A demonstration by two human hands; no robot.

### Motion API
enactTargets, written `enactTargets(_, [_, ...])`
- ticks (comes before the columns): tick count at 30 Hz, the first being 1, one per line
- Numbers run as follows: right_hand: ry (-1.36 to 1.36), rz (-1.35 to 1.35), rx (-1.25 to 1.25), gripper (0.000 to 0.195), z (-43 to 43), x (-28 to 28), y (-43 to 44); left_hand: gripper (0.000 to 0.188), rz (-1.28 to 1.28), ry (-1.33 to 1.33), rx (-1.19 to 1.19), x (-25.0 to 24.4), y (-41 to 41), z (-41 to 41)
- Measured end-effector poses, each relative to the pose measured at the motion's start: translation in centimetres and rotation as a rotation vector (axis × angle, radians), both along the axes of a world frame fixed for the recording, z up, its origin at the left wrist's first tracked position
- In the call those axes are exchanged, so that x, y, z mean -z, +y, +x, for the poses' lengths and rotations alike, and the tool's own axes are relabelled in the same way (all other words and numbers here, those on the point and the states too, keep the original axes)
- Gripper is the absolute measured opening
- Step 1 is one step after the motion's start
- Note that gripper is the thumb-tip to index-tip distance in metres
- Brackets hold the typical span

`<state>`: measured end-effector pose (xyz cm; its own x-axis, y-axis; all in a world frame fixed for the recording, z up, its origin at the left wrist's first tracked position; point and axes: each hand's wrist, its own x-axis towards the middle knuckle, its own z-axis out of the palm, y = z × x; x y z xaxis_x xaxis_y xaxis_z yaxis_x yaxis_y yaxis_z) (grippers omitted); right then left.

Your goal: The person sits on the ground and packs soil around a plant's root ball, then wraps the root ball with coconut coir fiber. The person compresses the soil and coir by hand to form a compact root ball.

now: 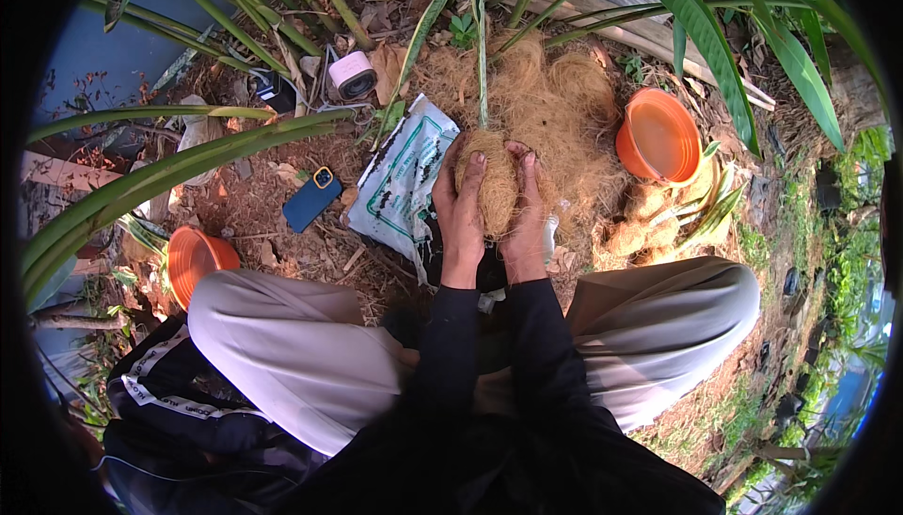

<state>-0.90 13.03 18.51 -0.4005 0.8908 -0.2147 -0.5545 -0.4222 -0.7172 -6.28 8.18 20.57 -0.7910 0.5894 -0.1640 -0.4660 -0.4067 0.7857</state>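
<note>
Between my two hands is a ball of tan coconut fibre (492, 180), with an upright snake plant leaf (482, 42) rising from its far end. My left hand (458, 197) presses its left side, the thumb lying over the top. My right hand (525, 208) cups the right side. Beneath and to the left lies a torn white soil bag (405, 176) with green print and dark soil on it. Loose coconut fibre (557, 113) is spread over the ground beyond my hands. What the ball holds inside is hidden.
An orange plastic pot (659, 137) holding liquid stands right, near several fibre balls (645, 226) with leaves. Another orange pot (201, 261) is by my left knee. A blue phone (312, 199) and a pink camera-like device (353, 76) lie left. A black bag (183, 388) rests lower left.
</note>
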Motion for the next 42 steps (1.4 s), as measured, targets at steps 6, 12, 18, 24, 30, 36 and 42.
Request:
enactTargets(6, [-0.205,0.622,0.078,0.046,0.0,-1.7,-0.4,0.04,-0.206,0.404,-0.17,-1.0,0.2,0.3])
enactTargets(12, [-0.394,0.677,0.066,0.052,0.6,-2.1,-0.6,0.027,-0.222,0.462,-0.206,0.0,0.1,0.2])
enactTargets(18, [-0.349,0.85,0.034,0.041,0.4,-2.3,0.0,0.02,-0.333,0.685,-0.242,-0.4,-0.5,-0.1])
enactTargets(24, [-0.265,0.194,0.007,0.027,0.6,-2.0,-0.3,0.021,-0.105,0.618,-0.15,-0.2,-0.7,-0.8])
enactTargets(30, [-0.259,0.496,0.171,0.022,-0.1,-1.5,-0.4,0.031,0.02,0.323,-0.071,-0.6,-0.4,0.0])
enactTargets(36, [-0.311,0.626,-0.038,0.028,0.0,-3.9,-1.0,0.024,-0.382,0.785,-0.273,-0.5,-0.2,0.1])
enactTargets(42, [-0.103,0.151,0.005,0.02,0.5,-1.8,0.1,0.029,0.065,0.44,-0.075,0.0,-0.4,-0.5])
